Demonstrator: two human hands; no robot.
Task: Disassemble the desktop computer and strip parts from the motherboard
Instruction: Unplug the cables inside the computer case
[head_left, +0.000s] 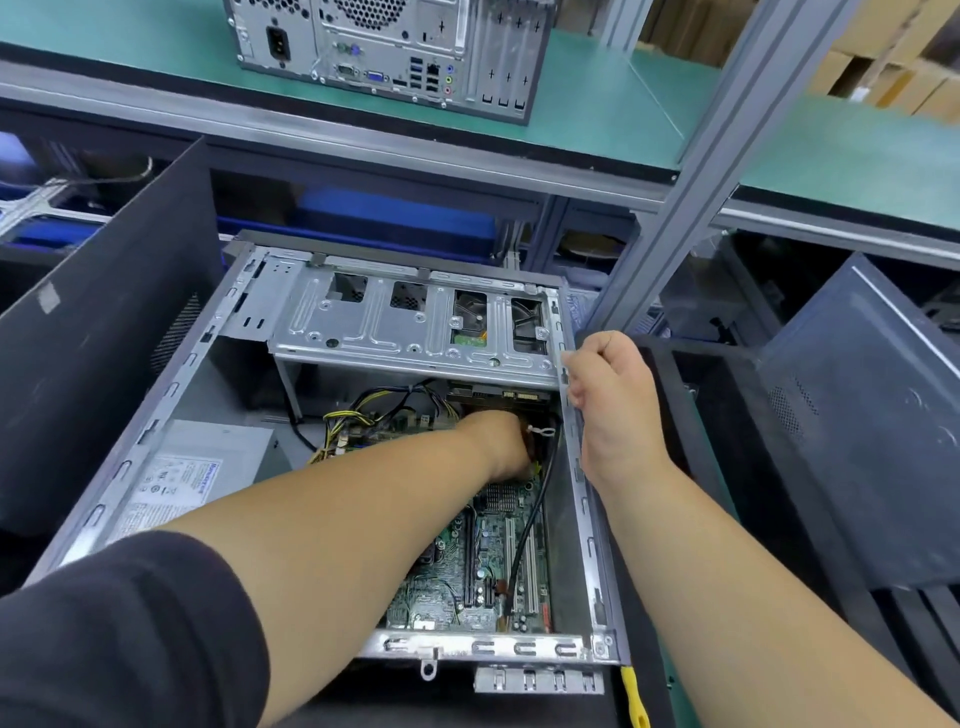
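1. A dark sleeve (119, 629) fills the near left corner.
2. The left hand (498, 441) reaches deep into the open computer case (584, 519), over the motherboard (483, 561); its fingers are hidden, so its grip cannot be told.
3. The right hand (613, 395) curls round the case's right rim.
4. Another computer (395, 52) stands on the green shelf (597, 104) above.

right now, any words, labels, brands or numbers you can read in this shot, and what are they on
None can be read.
Power supply label: printed text, logos and blue lettering, too blurred.
Motherboard: markings too small.
Second computer's rear panel on the green shelf: only port colours show, no readable text.
Grey sticker on the black side panel: looks blank.
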